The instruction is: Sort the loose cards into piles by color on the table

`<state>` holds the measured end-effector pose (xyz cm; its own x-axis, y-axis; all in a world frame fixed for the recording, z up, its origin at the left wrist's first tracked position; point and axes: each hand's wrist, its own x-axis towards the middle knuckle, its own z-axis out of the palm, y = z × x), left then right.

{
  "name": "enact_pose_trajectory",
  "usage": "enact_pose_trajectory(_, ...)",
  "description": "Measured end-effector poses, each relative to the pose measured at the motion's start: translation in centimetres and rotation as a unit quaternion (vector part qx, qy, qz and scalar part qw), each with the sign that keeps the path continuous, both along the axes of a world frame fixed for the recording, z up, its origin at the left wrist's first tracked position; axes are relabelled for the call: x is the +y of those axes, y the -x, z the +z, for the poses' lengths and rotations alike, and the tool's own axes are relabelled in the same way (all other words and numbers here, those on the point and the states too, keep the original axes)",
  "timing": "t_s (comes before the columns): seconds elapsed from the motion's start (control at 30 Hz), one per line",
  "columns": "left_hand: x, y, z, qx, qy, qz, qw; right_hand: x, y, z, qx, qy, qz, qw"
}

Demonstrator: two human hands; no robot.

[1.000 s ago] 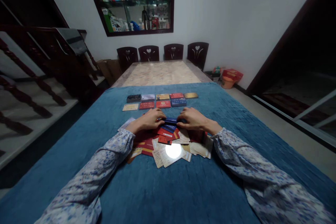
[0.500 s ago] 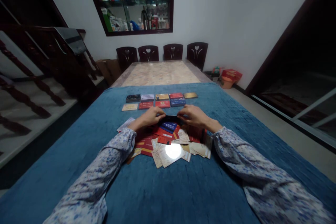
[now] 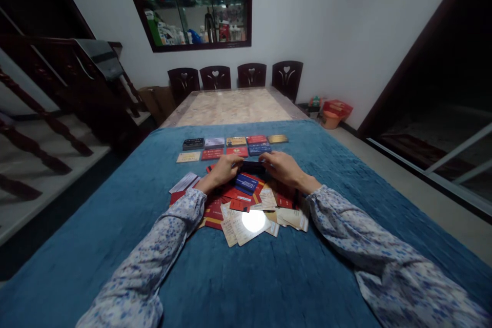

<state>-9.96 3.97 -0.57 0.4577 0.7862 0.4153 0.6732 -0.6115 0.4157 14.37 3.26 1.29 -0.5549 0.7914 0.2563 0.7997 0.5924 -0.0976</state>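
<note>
Between them, my left hand (image 3: 223, 170) and my right hand (image 3: 283, 168) hold a dark card (image 3: 252, 166) by its two short ends, thumbs and fingers pinched. It stands tilted just above the far side of the loose pile; whether it is one card or a small stack I cannot tell. Below it a blue card (image 3: 246, 183) lies on red cards (image 3: 213, 213). Cream cards (image 3: 246, 233) fan out toward me, one under a bright round glare. Behind my hands sit two rows of sorted cards, among them a blue stack (image 3: 259, 149) and a black stack (image 3: 192, 144).
A blue cloth (image 3: 238, 287) covers the near part of the table, with the bare stone top (image 3: 234, 105) beyond. White-purple cards (image 3: 185, 183) lie left of the pile. Dark chairs (image 3: 287, 79) line the far end; a banister (image 3: 42, 79) stands at left.
Both hands have lifted slightly away from me, and the held blue card has tilted until a dark face shows. More of the blue card beneath is uncovered. The view has shifted slightly.
</note>
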Motion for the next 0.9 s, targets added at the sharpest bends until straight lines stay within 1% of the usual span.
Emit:
enact_pose_trajectory(0.2,0.0,-0.2,-0.8,-0.020,-0.011,0.013,1.000,-0.4,0.4,0.1,-0.014,0.005,-0.026,1.000)
enact_pose_trajectory(0.3,-0.2,-0.4,-0.9,-0.021,-0.014,0.023,0.999,-0.9,0.6,0.4,-0.029,0.012,-0.043,0.999)
enact_pose_trajectory(0.57,-0.4,-0.6,-1.0,-0.002,-0.018,0.015,1.000,-1.4,1.0,0.5,-0.052,0.021,-0.078,0.995)
enact_pose_trajectory(0.7,-0.3,-0.6,-1.2,0.022,-0.016,0.022,0.999,-1.2,1.0,0.2,-0.053,0.028,-0.074,0.995)
enact_pose_trajectory(0.9,-0.2,-0.8,-1.3,0.046,0.003,0.031,0.998,-0.5,0.9,-1.1,-0.019,0.050,-0.040,0.998)
